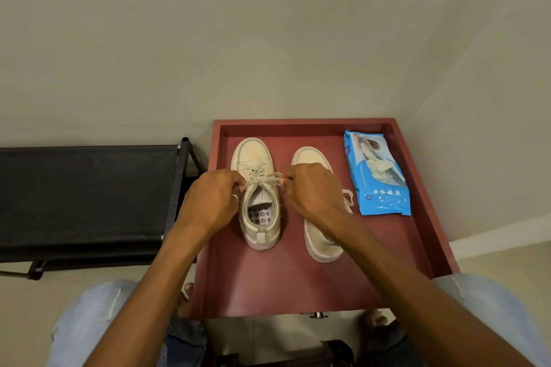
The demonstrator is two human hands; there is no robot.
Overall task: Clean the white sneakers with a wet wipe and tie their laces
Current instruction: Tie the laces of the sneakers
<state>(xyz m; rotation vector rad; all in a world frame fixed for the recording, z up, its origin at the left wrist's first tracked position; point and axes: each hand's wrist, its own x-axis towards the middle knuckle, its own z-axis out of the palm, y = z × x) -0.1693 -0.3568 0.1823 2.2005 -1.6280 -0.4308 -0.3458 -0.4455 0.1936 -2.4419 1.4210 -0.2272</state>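
Observation:
Two white sneakers stand side by side on a red tray-top table [298, 277], toes pointing away from me. Over the left sneaker [259, 217], my left hand [208, 202] pinches one lace end at the shoe's left side. My right hand [316, 191] pinches the other lace end at its right side, and the laces [262, 180] run taut across the tongue between them. The right sneaker [320, 241] is partly hidden under my right hand and forearm; a loose lace of it shows beside my wrist. No wipe is in either hand.
A blue pack of wet wipes [377, 173] lies at the tray's far right. A black fabric shoe rack [89, 199] stands to the left of the table. A plain wall rises behind. My knees in jeans frame the table's near edge.

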